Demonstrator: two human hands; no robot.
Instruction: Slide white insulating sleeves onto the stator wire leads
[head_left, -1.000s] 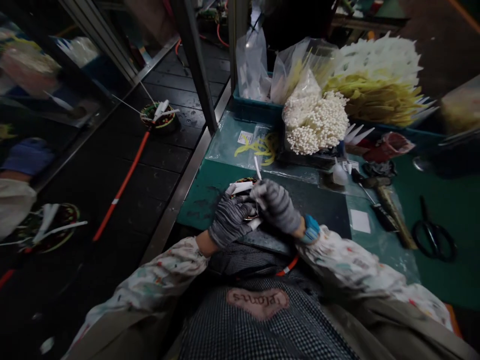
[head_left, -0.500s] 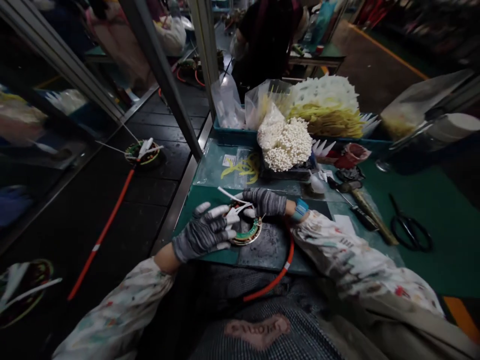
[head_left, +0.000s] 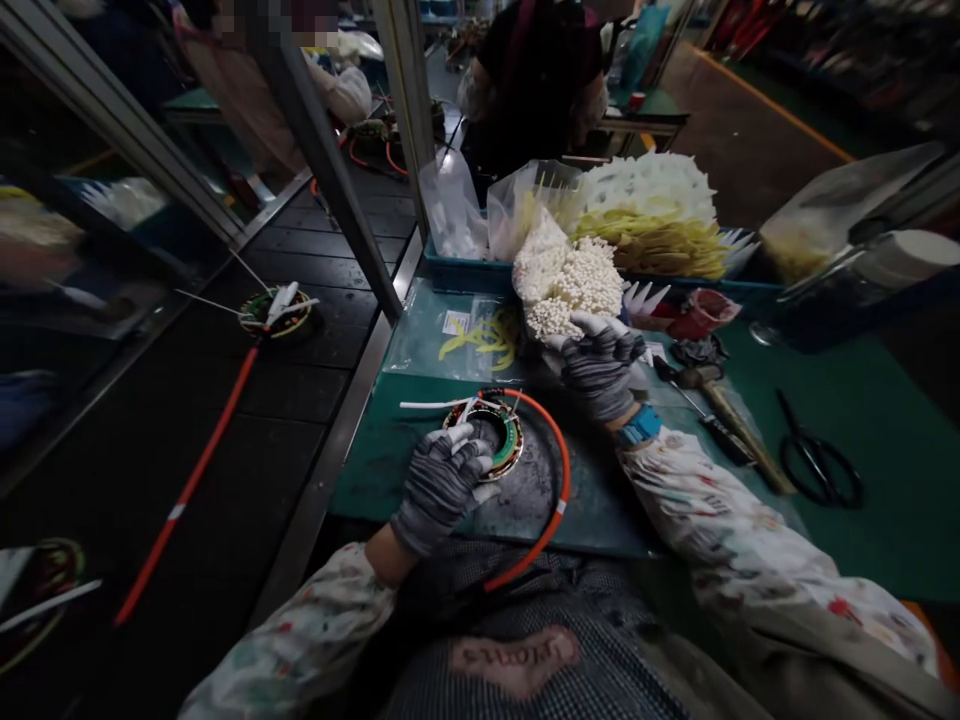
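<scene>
A ring-shaped motor stator (head_left: 513, 452) with a green inner band lies on the bench mat in front of me. White sleeving (head_left: 427, 405) sticks out from its left side, and an orange-red cable (head_left: 564, 465) curves from its far side round to the right and back towards me. My left hand (head_left: 444, 485), in a grey glove with white fingertips, is closed over the stator's near left rim. My right hand (head_left: 600, 365), gloved alike, is at the front edge of a bundle of thin white tubes (head_left: 589, 275), its fingers apart; the bundle is partly hidden behind it.
Behind the bundle, a blue tray (head_left: 469, 272) holds yellow and white strips (head_left: 652, 225). Yellow pieces (head_left: 484, 338) lie on a plastic bag. To the right are a hammer (head_left: 750, 435), a screwdriver (head_left: 712, 420) and black scissors (head_left: 817, 460). Another stator (head_left: 300, 322) sits on the conveyor at left.
My right hand has left the stator and moved up and right to the white tube bundle. My left hand has shifted right and closed over the stator's rim. The conveyor stators have slid slightly towards me.
</scene>
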